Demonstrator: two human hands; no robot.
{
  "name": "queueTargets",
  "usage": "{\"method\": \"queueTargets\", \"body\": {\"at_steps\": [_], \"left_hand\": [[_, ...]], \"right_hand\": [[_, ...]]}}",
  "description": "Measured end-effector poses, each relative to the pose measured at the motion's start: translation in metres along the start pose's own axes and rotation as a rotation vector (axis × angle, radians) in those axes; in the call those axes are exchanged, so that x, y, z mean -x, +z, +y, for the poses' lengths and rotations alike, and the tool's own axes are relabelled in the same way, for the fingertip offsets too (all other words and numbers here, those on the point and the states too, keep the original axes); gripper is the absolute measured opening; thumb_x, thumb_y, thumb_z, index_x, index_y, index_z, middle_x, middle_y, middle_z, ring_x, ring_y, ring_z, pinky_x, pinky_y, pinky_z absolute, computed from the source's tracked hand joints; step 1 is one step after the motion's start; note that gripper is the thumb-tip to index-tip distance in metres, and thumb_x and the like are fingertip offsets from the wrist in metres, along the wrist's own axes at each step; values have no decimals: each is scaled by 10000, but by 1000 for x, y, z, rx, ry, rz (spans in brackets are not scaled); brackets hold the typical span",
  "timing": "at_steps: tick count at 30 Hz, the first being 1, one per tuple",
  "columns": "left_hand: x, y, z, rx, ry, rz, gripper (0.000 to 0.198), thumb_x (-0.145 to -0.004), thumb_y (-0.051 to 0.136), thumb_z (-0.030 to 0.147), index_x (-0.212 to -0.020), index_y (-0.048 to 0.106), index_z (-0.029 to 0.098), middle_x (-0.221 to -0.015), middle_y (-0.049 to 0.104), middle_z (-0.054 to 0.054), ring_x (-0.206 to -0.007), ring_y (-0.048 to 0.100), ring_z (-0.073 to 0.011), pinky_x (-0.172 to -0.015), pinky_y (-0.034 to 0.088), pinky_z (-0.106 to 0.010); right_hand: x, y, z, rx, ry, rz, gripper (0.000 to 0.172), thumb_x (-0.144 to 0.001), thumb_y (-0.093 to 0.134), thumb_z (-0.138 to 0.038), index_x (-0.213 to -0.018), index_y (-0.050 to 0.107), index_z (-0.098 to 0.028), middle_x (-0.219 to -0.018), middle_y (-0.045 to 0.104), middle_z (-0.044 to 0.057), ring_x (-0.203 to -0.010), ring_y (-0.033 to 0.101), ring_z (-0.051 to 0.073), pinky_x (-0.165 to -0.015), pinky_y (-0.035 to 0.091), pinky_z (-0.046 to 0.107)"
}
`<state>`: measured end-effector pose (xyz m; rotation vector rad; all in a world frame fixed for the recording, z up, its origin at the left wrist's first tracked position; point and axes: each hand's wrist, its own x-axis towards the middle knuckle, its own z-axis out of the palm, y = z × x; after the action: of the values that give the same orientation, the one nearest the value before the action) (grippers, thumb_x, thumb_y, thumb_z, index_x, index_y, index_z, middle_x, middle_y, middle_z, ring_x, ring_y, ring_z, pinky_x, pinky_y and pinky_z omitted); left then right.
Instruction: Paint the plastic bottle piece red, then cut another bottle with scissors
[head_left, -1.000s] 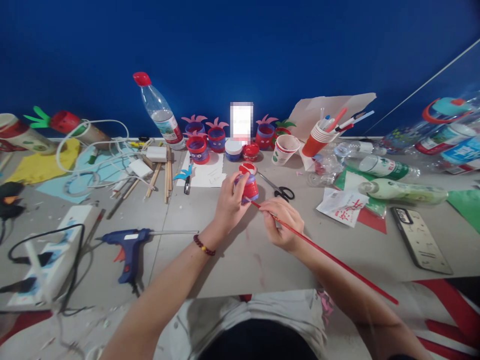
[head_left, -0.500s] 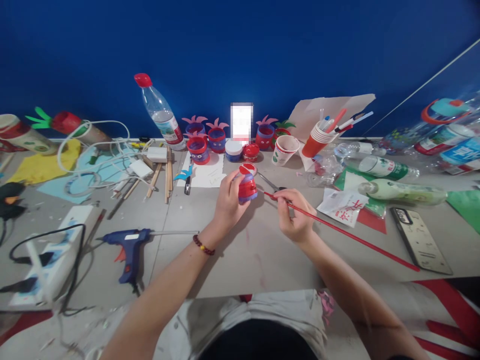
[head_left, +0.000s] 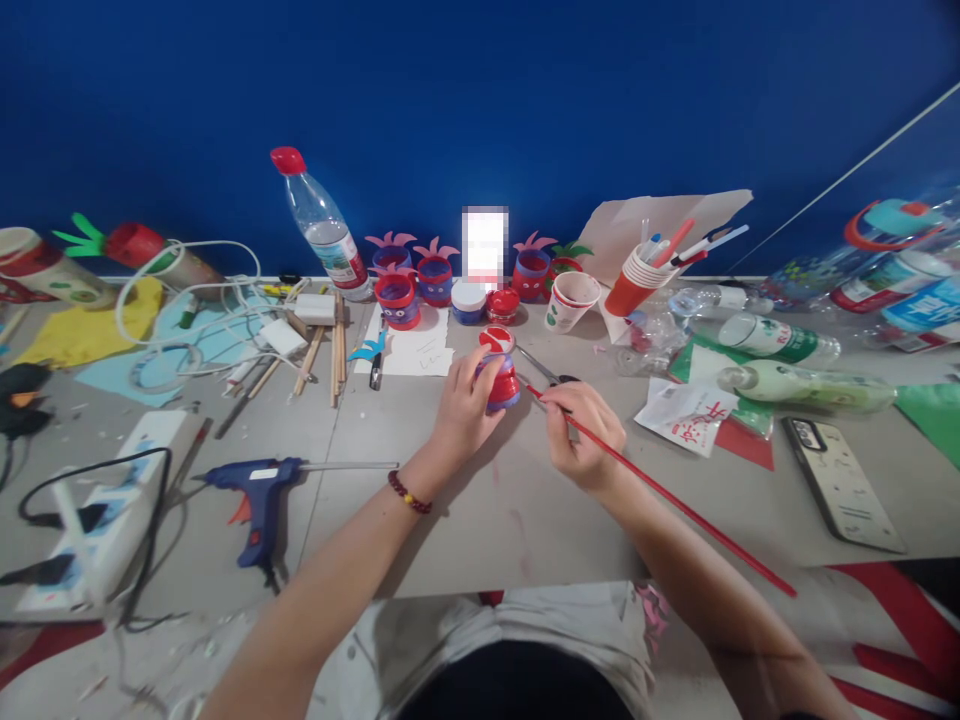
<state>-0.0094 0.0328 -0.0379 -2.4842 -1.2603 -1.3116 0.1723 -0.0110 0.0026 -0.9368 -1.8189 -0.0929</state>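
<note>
My left hand is closed around the side of a small cup painted red and purple-blue. Between the fingers and thumb of my right hand is a long red paintbrush; its tip is close to the cup's right side, and I cannot tell whether it touches. Just behind the cup lies a round lid with red paint. Beyond that stand a red paint jar and a white-lidded blue jar. Several painted cups with pink paper leaves, such as this one, stand near the wall.
A blue glue gun and a power strip lie on the left. A red-capped bottle leans at the back. To the right are a paper cup, a cup of pens, plastic bottles and a phone.
The cup in my left hand has moved slightly down and tilted, showing more of the lid behind. The brush's back end has swung down and left, its tip nearer the cup.
</note>
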Motion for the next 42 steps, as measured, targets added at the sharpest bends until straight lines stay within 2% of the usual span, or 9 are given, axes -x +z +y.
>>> {"method": "queueTargets", "body": {"at_steps": [11,18,25,29,36,42], "left_hand": [[-2,1,3,7,-5,-16,635,-791,726,144,-1346,426,213,-1346,523,-171,-1173,567,-308,-973,516,-485],[-2,0,3,22,28,11,735,-738,775,127,-1366,397,179,-1332,511,-193,-1174,559,-318,-981,516,-485],[-1,-3,4,81,-71,0,839,-712,775,110,-1413,324,216,-1320,498,-154,-1203,550,-304,-1023,516,-485],[-2,-3,3,119,-131,28,776,-734,748,111,-1381,334,219,-1325,482,-151,-1257,527,-298,-1049,510,-482],[-4,-4,1,120,-107,60,696,-756,724,121,-1344,363,212,-1301,494,-149,-1236,541,-284,-1049,510,-476],[-3,-5,2,78,-58,40,712,-765,731,126,-1362,354,220,-1337,498,-158,-1242,543,-300,-1045,506,-493]], "right_hand": [[1,7,-17,-145,-26,-12,243,-883,501,-61,-1010,614,-234,-822,707,40,-766,678,194,-723,586,364],[-6,3,-18,-115,49,-12,215,-890,508,-75,-980,629,-228,-800,706,30,-758,686,186,-714,571,334],[-11,-3,-14,-77,73,45,209,-893,493,-73,-958,621,-224,-792,701,36,-729,679,184,-670,561,319],[-12,-6,-9,-31,94,72,190,-906,485,-94,-933,619,-226,-764,697,38,-690,672,187,-639,554,320],[-11,-8,3,60,97,90,163,-919,496,-112,-921,618,-220,-764,694,44,-686,665,187,-642,549,322],[-4,-4,3,40,53,27,184,-891,514,-80,-965,611,-218,-810,697,52,-750,663,196,-699,556,338]]}}
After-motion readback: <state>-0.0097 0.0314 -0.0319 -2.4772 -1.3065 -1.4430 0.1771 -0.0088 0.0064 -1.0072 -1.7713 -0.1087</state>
